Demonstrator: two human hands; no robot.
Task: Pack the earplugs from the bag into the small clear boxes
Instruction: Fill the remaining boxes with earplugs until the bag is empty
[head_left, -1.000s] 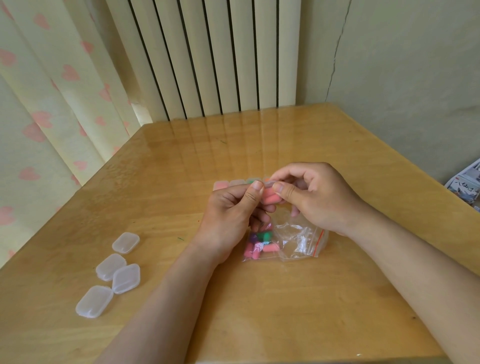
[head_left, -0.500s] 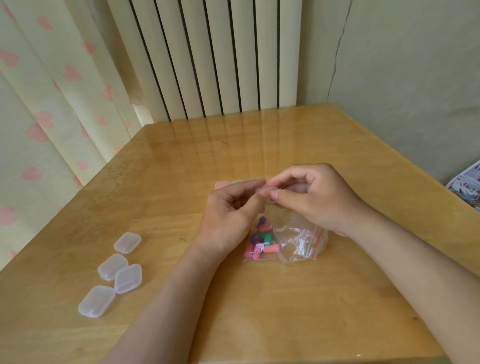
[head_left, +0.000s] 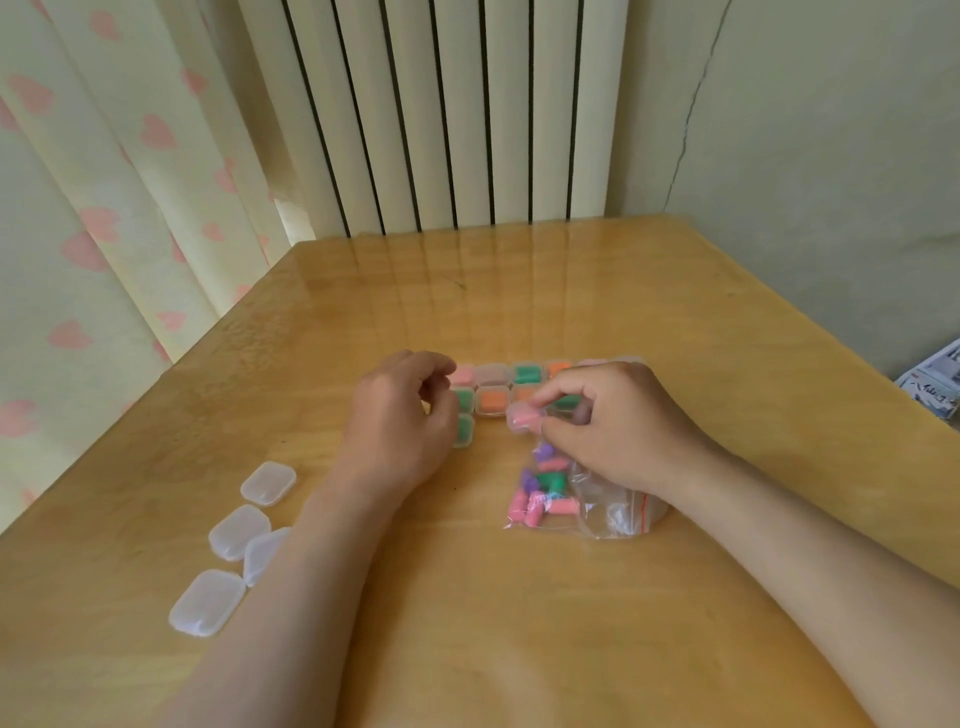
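At twelve o'clock from the bag (head_left: 613, 514), the right hand (head_left: 623, 431), now parted from the left hand (head_left: 400, 421), pinches a pink-filled box (head_left: 524, 418) beside the filled boxes (head_left: 491, 400). The left curls, its grip unclear. One more box seems packed, and earplugs (head_left: 540, 493) remain bagged.

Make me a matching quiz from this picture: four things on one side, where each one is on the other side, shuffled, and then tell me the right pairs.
Things:
1. empty boxes
2. bag
3. filled boxes
4. box of pink earplugs

Places:
A. pinched by the right hand
B. in rows farther back on the table
C. near the table's left edge
D. lying partly under the right hand

Pairs: 1-C, 2-D, 3-B, 4-A
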